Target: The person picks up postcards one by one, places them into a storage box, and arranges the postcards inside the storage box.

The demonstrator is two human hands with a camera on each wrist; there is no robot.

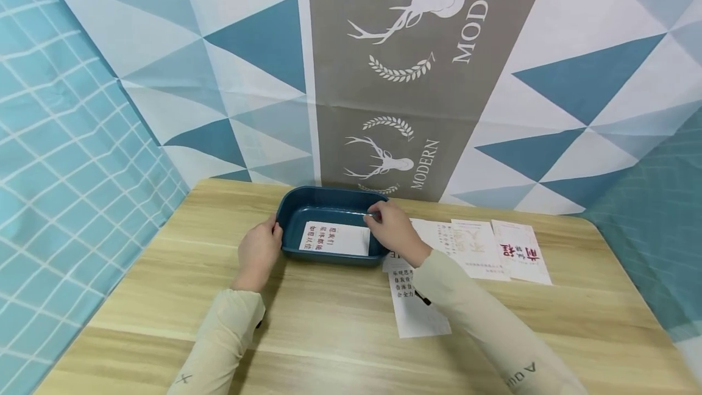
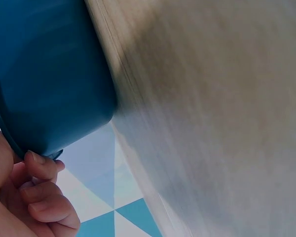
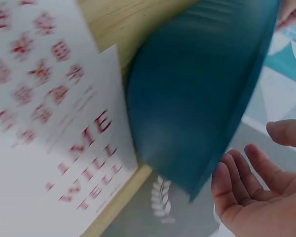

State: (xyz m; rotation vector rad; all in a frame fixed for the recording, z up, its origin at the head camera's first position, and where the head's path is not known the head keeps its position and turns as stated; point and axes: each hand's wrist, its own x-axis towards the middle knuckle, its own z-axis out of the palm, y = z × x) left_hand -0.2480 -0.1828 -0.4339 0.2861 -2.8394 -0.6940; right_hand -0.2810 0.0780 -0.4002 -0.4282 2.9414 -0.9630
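A dark blue rectangular basin [image 1: 329, 259] stands near the table's back edge. Inside it lies a white card [image 1: 351, 240] printed with red characters. My left hand [image 1: 260, 252] grips the basin's left end; in the left wrist view its fingers [image 2: 49, 202] curl at the rim. At the right end, my right hand [image 1: 392, 227] is over the rim. The right wrist view shows that hand [image 3: 261, 192] beside the basin wall [image 3: 192, 94], thumb apart from loosely bent fingers, nothing between them.
To the right of the basin lie several printed white cards, among them one with large red characters [image 1: 521, 252], one with pale gold print [image 1: 478, 249] and one nearer the front [image 1: 419, 316]. A patterned cloth [image 1: 263, 78] hangs behind the wooden table [image 1: 329, 328].
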